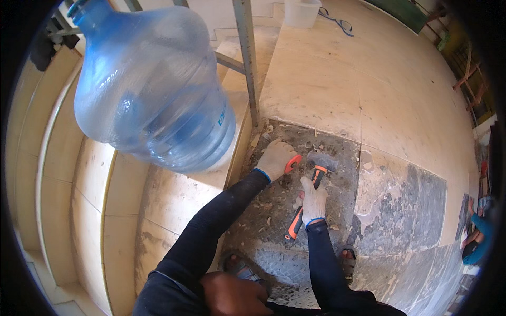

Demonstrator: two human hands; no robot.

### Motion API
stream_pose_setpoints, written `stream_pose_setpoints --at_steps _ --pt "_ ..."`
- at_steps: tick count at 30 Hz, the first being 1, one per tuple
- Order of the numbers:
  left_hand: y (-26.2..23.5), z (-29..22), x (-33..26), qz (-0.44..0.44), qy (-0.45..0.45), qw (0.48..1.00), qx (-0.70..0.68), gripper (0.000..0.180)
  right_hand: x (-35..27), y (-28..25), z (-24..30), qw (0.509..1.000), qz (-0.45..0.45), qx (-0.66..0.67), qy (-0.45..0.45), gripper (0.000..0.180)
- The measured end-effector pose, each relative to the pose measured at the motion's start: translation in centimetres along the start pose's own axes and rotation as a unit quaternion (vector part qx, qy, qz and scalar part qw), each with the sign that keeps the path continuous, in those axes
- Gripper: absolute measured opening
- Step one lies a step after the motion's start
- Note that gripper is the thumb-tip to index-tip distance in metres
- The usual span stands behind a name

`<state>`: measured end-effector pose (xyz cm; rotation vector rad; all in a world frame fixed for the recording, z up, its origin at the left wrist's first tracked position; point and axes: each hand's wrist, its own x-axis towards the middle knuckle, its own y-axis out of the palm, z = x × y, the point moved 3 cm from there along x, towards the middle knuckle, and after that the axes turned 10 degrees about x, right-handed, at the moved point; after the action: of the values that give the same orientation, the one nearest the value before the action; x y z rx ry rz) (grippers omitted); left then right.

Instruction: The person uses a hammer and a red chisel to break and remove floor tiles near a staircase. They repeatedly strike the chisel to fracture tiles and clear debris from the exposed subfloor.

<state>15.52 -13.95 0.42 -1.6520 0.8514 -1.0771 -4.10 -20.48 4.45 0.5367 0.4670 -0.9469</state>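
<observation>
Pale tiled floor [411, 89] fills upper right; pale steps [100, 195] run down the left. Big blue clear water jug [153, 84], upper left. Rough grey patch [340, 210] with loose chips, center of frame. Metal post [246, 58], top center. Person in teal [478, 239], far right edge. White tub [301, 13], top edge. Hammer [318, 175] with orange-and-black handle, center, over the patch, head toward top of frame, handle end toward bottom. Right hand [315, 200], gloved, fingers wrapped around hammer handle. Left hand [276, 160], gloved, just left of hammer head, fingers curled closed on orange-red piece [293, 164]; fingertips hidden, can't tell how tight.
</observation>
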Motion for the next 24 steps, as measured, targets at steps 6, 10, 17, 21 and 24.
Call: stream_pose_setpoints --at_steps 6,10,17,21,24 --pt "-0.1 0.5 0.0 -0.021 -0.069 0.997 -0.031 0.016 -0.2 -1.0 -2.7 0.999 0.008 -0.031 0.035 0.033" --pt "0.1 0.6 0.3 -0.014 -0.069 0.995 -0.072 0.015 0.1 -1.5 -2.9 0.999 -0.005 -0.043 0.029 0.029" --pt "-0.1 0.9 0.0 0.018 -0.119 0.992 -0.045 0.012 0.1 -2.5 -3.4 0.997 0.0 -0.055 0.048 0.031" --pt "-0.8 -0.4 -0.3 -0.018 0.026 1.0 0.0 0.01 0.0 -3.6 -5.1 0.994 -0.02 -0.048 0.098 0.03" --pt "-1.3 -0.9 -0.5 -0.061 0.043 0.997 0.025 0.01 -0.1 -4.2 -6.3 0.991 -0.023 -0.036 0.13 0.03"
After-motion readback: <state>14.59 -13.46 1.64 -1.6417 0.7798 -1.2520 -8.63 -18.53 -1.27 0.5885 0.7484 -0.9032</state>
